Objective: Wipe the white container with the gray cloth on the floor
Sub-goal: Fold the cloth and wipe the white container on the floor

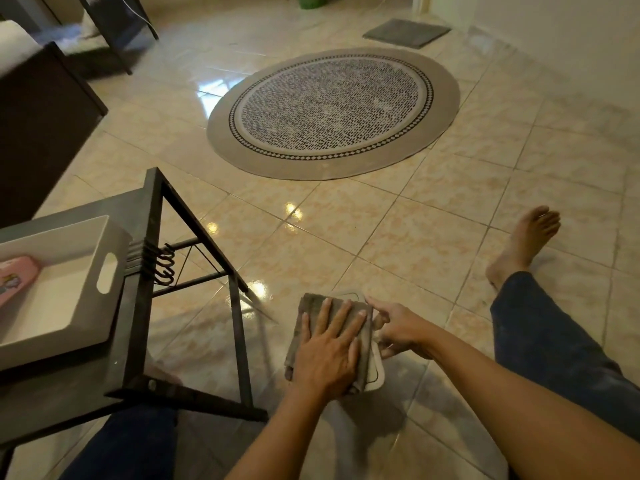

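Observation:
The white container (376,373) lies flat on the tiled floor in front of me, mostly covered by the folded gray cloth (313,306). Only its far rim and right edge show. My left hand (329,351) presses flat on top of the cloth, fingers spread and pointing away from me. My right hand (398,329) grips the container's right edge, thumb on the top rim and fingers curled under the side.
A black metal side table (152,306) stands at the left, carrying a white tray (104,233) with a pink item (15,277). My right leg (540,341) stretches across the floor at right. A round patterned rug (332,112) lies farther away, a gray mat (407,32) beyond it.

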The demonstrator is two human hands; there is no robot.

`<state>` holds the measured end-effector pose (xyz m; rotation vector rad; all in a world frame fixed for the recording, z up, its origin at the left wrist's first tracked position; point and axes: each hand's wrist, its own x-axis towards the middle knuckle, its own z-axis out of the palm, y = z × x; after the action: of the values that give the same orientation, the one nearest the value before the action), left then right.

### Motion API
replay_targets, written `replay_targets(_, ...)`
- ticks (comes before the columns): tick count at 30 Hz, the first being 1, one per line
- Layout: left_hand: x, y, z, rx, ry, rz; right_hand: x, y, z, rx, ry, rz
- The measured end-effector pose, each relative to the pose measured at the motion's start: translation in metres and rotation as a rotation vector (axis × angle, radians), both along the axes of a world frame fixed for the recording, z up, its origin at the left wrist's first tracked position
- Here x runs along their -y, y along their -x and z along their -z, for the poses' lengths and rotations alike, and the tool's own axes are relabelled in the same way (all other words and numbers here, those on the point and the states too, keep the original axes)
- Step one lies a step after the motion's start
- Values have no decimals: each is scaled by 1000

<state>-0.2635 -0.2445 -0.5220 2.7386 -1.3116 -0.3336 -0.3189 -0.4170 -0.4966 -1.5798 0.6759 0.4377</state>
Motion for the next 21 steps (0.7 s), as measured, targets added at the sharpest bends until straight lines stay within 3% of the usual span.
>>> replay_targets(4,18,14,2,-21,44,-333,0,0,1,-7,23,7)
replay_targets(9,23,0,-4,37,38,-131,3,2,2,3,5,11)
replay_targets(17,31,17,12,-5,127,-215,4,1,6,14,9,22)
replay_targets(21,24,9,17,-6,91,-388,0,2,7,26,-1,14)
